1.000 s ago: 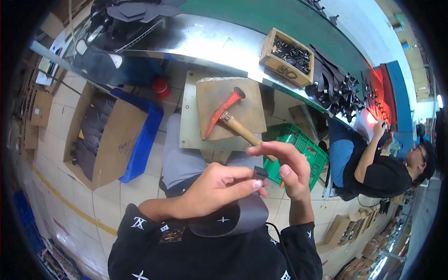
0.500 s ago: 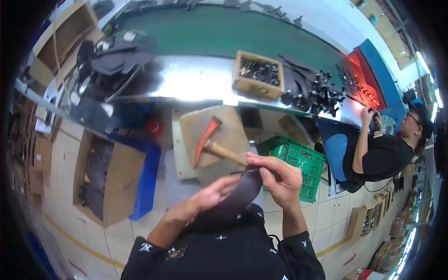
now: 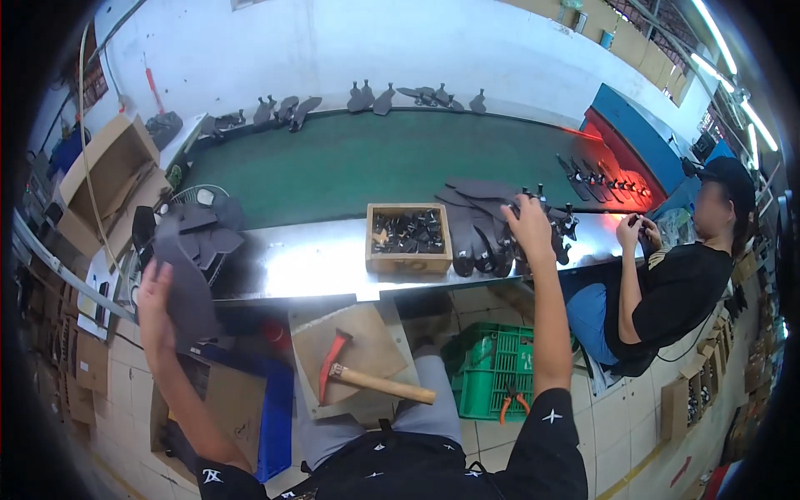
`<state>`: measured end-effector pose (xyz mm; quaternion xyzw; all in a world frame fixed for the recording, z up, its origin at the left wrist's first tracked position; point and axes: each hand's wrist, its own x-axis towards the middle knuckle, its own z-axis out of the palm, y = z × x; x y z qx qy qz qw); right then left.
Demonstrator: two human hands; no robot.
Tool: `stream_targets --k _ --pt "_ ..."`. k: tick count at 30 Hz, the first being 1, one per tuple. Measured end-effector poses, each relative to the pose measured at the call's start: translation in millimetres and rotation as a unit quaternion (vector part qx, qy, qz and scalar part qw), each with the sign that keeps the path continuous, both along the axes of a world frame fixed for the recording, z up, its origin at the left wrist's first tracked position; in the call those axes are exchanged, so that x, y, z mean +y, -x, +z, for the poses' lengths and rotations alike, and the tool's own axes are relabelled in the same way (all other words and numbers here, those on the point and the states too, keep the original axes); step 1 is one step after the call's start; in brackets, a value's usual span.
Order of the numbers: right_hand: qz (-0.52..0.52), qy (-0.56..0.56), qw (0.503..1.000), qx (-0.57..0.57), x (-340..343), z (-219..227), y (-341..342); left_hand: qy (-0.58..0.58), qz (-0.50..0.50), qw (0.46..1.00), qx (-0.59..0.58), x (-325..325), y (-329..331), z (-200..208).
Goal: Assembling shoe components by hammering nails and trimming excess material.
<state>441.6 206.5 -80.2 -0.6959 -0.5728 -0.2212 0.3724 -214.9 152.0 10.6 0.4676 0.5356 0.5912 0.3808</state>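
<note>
The hands have parted: left hand [image 3: 157,296] pinching a dark-grey sole [image 3: 187,292] at frame left, right hand [image 3: 531,229] loosely curled, right of centre by more soles [image 3: 479,190], its grip's hold unclear.

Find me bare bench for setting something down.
Free: the green surface behind the wooden box, and the metal ledge between it and the dark pile at left. Crowded: right of the box, dark pieces by the right hand.

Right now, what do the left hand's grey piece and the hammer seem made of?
Grey piece: perhaps foam or rubber, by its matte face. Hammer: handle probably wood, by its tan colour; head likely metal, painted red, given its slim taper.
</note>
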Motion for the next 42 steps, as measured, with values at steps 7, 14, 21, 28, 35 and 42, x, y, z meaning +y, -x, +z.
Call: stream_targets --k 7,14,21,28,35,42 --pt "0.072 0.036 0.984 0.161 38 63 6 -0.190 0.328 0.848 0.370 -22 -9 -20" --pt "0.435 0.033 0.619 0.653 -53 145 210 -0.270 -0.038 0.888 0.371 -45 -186 -27" --pt "0.548 0.198 0.676 0.451 -183 86 282 -0.228 -0.099 0.938 0.242 -106 -156 -18" --pt "0.206 0.364 0.908 0.015 -231 -82 266 -0.071 -0.113 0.981 -0.142 -145 -146 -33" --pt "0.137 0.252 0.912 0.293 -333 -142 147 0.098 -0.043 0.878 0.467 -122 -194 -125" --pt "0.030 0.004 0.720 0.693 -395 -113 150 -0.121 -0.037 0.853 0.506 -70 -204 -102"
